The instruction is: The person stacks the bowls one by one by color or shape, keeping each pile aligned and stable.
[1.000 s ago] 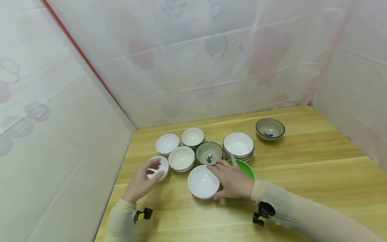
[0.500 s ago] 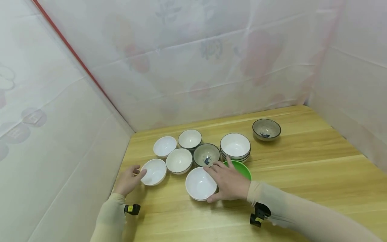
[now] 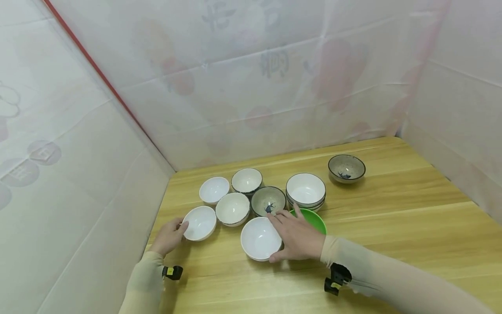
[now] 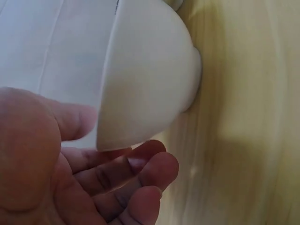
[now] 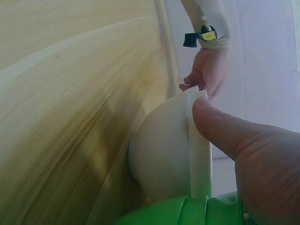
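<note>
At the left of the group, my left hand (image 3: 168,237) pinches the rim of a white bowl (image 3: 201,224). The left wrist view has the thumb at the rim of that bowl (image 4: 145,75) and the fingers under its outer side. My right hand (image 3: 300,237) spans the right side of a small stack of white bowls (image 3: 259,239) at the front, thumb and index finger on its rim. In the right wrist view the thumb (image 5: 220,126) presses that rim. A green bowl (image 3: 317,222) sits partly hidden beneath the right hand.
Behind stand another white bowl (image 3: 214,189), cream bowls (image 3: 233,208) and a grey bowl with a blue motif (image 3: 268,200). A dark-rimmed white stack (image 3: 306,189) is to their right. One grey bowl (image 3: 347,168) stands apart, far right. Pale sheets wall in the wooden table (image 3: 392,226).
My left hand has moved from over the left white bowl to its left rim and closed on it. The right hand keeps its place on the white bowls. The view shifted slightly.
</note>
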### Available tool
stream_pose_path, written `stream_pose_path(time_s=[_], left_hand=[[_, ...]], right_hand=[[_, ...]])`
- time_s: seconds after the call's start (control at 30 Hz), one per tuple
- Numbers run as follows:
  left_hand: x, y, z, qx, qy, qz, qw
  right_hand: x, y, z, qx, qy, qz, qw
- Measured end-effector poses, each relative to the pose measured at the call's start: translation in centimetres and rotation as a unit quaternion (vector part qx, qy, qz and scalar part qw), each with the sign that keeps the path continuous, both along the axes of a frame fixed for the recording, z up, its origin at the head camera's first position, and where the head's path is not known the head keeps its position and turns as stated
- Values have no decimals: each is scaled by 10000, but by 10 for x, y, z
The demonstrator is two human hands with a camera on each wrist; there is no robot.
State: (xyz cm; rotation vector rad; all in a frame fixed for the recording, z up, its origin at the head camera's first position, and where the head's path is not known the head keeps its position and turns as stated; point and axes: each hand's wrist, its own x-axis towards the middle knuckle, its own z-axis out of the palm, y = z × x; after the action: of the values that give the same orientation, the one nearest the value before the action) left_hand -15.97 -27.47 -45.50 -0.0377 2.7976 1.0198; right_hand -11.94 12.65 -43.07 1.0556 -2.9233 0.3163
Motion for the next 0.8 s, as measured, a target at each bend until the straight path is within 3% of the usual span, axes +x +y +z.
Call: stream_pose_path(time_s=[0.2,0.47,0.8], left_hand=[[1,-2,-6,-19,-48,76,10000],[5,-3,-7,15,171,119,9998],[16,-8,7,231,185,230,9993]], right_hand=[[-1,0,-1,-38,-35,10,10000],[0,0,0,-85,-98,30,9999],[0,1,-1,-65,-89,69,9999]])
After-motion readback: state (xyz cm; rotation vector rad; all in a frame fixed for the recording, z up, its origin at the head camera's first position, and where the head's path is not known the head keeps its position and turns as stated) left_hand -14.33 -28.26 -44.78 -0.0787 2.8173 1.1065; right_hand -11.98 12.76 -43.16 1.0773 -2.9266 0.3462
